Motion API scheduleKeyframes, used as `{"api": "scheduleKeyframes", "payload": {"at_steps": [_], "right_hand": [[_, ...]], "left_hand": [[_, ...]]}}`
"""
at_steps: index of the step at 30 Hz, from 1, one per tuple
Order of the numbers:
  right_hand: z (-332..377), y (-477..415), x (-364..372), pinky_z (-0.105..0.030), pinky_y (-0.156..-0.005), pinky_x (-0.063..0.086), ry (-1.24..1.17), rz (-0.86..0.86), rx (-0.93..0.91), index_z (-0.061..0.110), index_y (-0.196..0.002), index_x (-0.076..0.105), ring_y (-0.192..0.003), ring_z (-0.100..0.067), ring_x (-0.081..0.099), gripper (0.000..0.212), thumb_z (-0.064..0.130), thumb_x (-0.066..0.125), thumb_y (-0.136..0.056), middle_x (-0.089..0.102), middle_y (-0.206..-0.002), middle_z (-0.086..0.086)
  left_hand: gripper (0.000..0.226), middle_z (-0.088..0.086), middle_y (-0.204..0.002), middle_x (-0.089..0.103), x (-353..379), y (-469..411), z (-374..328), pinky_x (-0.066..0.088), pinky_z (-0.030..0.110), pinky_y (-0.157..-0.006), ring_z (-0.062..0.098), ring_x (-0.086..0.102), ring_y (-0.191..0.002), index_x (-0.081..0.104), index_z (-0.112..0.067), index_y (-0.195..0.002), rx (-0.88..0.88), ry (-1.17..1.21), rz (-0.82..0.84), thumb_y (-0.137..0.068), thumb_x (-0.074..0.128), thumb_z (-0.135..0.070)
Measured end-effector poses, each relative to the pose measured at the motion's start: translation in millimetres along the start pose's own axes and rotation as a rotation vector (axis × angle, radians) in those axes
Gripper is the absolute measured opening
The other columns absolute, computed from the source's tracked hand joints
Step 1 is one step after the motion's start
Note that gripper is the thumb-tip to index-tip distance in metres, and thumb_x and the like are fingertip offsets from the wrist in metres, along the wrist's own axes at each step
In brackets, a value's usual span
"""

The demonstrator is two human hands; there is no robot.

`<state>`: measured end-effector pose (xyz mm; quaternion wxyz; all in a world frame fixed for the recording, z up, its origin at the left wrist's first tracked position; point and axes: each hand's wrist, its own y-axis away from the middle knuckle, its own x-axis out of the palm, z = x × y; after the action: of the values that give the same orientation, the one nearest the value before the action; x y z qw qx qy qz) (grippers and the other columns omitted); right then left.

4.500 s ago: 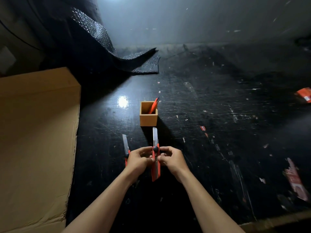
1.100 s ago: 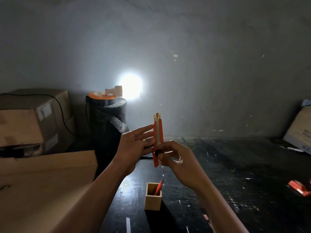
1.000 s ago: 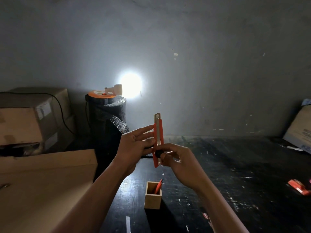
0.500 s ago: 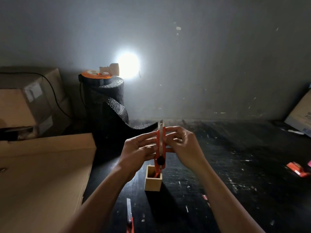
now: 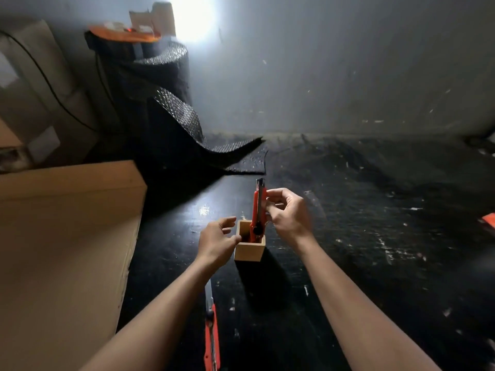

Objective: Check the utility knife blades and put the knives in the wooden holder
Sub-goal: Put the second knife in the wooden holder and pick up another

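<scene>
A small square wooden holder (image 5: 249, 251) stands on the black table (image 5: 361, 236). An orange utility knife (image 5: 257, 207) stands upright in it, tail end down, metal tip pointing up. My right hand (image 5: 289, 215) pinches the knife's upper part from the right. My left hand (image 5: 217, 241) is beside the holder's left wall, fingers apart, thumb against the rim, holding nothing. A second orange knife (image 5: 211, 336) lies on the table under my left forearm, its blade extended away from me. Any other knife inside the holder is hidden.
A large cardboard box (image 5: 61, 236) fills the left side. A black textured roll (image 5: 166, 103) stands at the back left, its loose end trailing onto the table. A bright lamp (image 5: 192, 17) shines on the wall. An orange scrap (image 5: 488, 220) lies at the right edge.
The knife held up toward the light has come down into the holder. My left hand has let go of it and dropped beside the holder. The view has tilted down.
</scene>
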<state>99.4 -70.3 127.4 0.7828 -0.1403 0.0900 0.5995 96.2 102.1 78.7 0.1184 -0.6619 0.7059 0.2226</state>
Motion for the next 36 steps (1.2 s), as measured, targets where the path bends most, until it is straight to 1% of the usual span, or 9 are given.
{"api": "scheduleKeyframes", "payload": {"at_steps": [8, 11, 13, 17, 20, 26, 30, 34, 36], "right_hand": [[-59.6, -20.6, 43.1, -0.009, -0.065, 0.05, 0.194, -0.05, 0.022, 0.013, -0.098, 0.072, -0.077, -0.008, 0.069, 0.008, 0.015, 0.073, -0.09, 0.076, -0.089, 0.002], [-75.7, -24.4, 56.3, -0.028, -0.073, 0.057, 0.253, -0.024, 0.043, 0.014, -0.097, 0.07, -0.081, -0.017, 0.072, 0.01, 0.008, 0.068, -0.089, 0.077, -0.09, -0.002], [-83.3, -25.0, 64.0, -0.033, -0.074, 0.057, 0.295, -0.009, 0.059, 0.013, -0.096, 0.069, -0.083, -0.021, 0.071, 0.012, 0.005, 0.064, -0.088, 0.076, -0.09, -0.004], [-89.8, -27.3, 72.5, -0.03, -0.071, 0.05, 0.351, -0.017, 0.096, 0.011, -0.096, 0.069, -0.088, -0.026, 0.07, 0.009, 0.008, 0.062, -0.091, 0.077, -0.094, -0.008], [-90.6, -30.1, 74.3, -0.031, -0.072, 0.051, 0.385, 0.0, 0.133, 0.012, -0.097, 0.071, -0.09, -0.027, 0.07, 0.008, 0.015, 0.065, -0.092, 0.077, -0.096, -0.009], [-80.3, -26.9, 61.2, -0.027, -0.08, 0.05, 0.413, 0.027, 0.103, 0.01, -0.118, 0.068, -0.097, -0.026, 0.069, 0.026, 0.012, 0.067, -0.092, 0.075, -0.104, -0.01], [-61.5, -12.0, 46.0, -0.03, -0.078, 0.054, 0.423, 0.024, 0.055, 0.015, -0.114, 0.07, -0.092, -0.021, 0.07, 0.024, 0.02, 0.07, -0.09, 0.075, -0.1, -0.005], [-52.3, 23.2, 40.9, -0.021, -0.074, 0.046, 0.416, 0.155, 0.071, 0.016, -0.106, 0.072, -0.087, -0.016, 0.068, 0.017, 0.019, 0.07, -0.09, 0.076, -0.097, -0.001], [-54.8, 45.8, 45.2, -0.023, -0.077, 0.05, 0.404, 0.233, 0.091, 0.015, -0.107, 0.072, -0.088, -0.014, 0.068, 0.017, 0.018, 0.069, -0.091, 0.076, -0.1, -0.001]], "left_hand": [[0.095, 0.01, -0.153, 0.055, 38.0, -22.0, 36.9, 0.042, 0.044, -0.118, 0.026, 0.052, -0.142, 0.044, -0.013, -0.154, -0.071, -0.139, 0.067, -0.074, 0.091, -0.033], [0.093, 0.009, -0.152, 0.056, 41.7, -28.1, 42.9, 0.043, 0.039, -0.116, 0.026, 0.053, -0.141, 0.042, -0.015, -0.155, -0.056, -0.14, 0.073, -0.077, 0.088, -0.035], [0.085, 0.008, -0.144, 0.065, 42.6, -30.0, 45.1, 0.047, 0.035, -0.11, 0.024, 0.061, -0.134, 0.046, -0.021, -0.153, -0.027, -0.141, 0.075, -0.078, 0.087, -0.031], [0.068, -0.006, -0.116, 0.08, 44.8, -30.9, 49.3, 0.054, 0.029, -0.098, 0.011, 0.074, -0.112, 0.058, -0.034, -0.142, 0.017, -0.079, 0.095, -0.079, 0.084, -0.026], [0.068, -0.011, -0.109, 0.082, 46.1, -31.2, 51.4, 0.056, 0.029, -0.097, 0.003, 0.074, -0.104, 0.059, -0.04, -0.139, 0.032, -0.042, 0.091, -0.077, 0.084, -0.028], [0.057, -0.002, -0.115, 0.081, 44.8, -29.3, 51.1, 0.055, 0.027, -0.098, 0.012, 0.073, -0.111, 0.069, -0.028, -0.131, 0.021, -0.03, 0.06, -0.077, 0.087, -0.03], [0.057, 0.006, -0.126, 0.076, 34.6, -16.2, 45.7, 0.051, 0.026, -0.099, 0.02, 0.071, -0.119, 0.068, -0.013, -0.134, -0.018, -0.033, 0.01, -0.08, 0.087, -0.019], [0.046, 0.007, -0.119, 0.078, 15.2, 22.9, 53.3, 0.053, 0.024, -0.098, 0.013, 0.072, -0.106, 0.071, -0.01, -0.128, -0.044, -0.087, -0.078, -0.084, 0.082, -0.016], [0.037, 0.005, -0.111, 0.08, 6.7, 49.5, 64.1, 0.055, 0.025, -0.096, 0.01, 0.071, -0.098, 0.074, -0.012, -0.122, -0.067, -0.107, -0.102, -0.085, 0.079, -0.014]]}}
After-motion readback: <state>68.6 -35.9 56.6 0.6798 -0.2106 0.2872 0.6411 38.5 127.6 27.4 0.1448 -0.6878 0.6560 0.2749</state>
